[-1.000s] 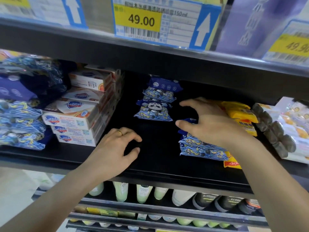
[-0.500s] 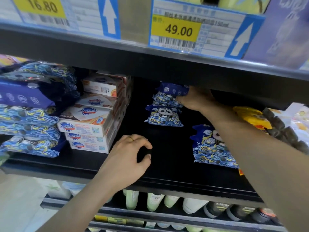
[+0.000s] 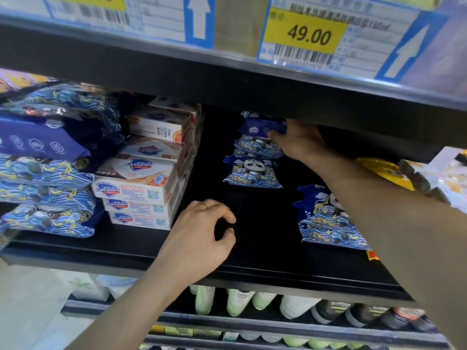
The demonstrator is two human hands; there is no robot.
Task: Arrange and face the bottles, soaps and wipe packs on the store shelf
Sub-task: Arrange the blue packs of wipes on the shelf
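Deep on the black shelf (image 3: 156, 251) my right hand (image 3: 298, 142) grips the top dark-blue wipe pack (image 3: 260, 127) of a small pile at the back. Below it lies a blue panda wipe pack (image 3: 252, 173). Another panda wipe pack (image 3: 326, 221) lies nearer the front, partly under my right forearm. My left hand (image 3: 202, 233) rests on the shelf front with loosely curled fingers and holds nothing. A stack of white soap boxes (image 3: 139, 188) stands to its left.
Blue wipe packs (image 3: 48, 178) are piled at the far left. Yellow packs (image 3: 379, 168) and pale packs lie at the right. The upper shelf edge carries price tags (image 3: 308, 36). Bottles (image 3: 237, 301) line the shelf below.
My right hand has reached from the near panda pack to the back pile and closed on its top pack. My left hand has stayed on the shelf front.
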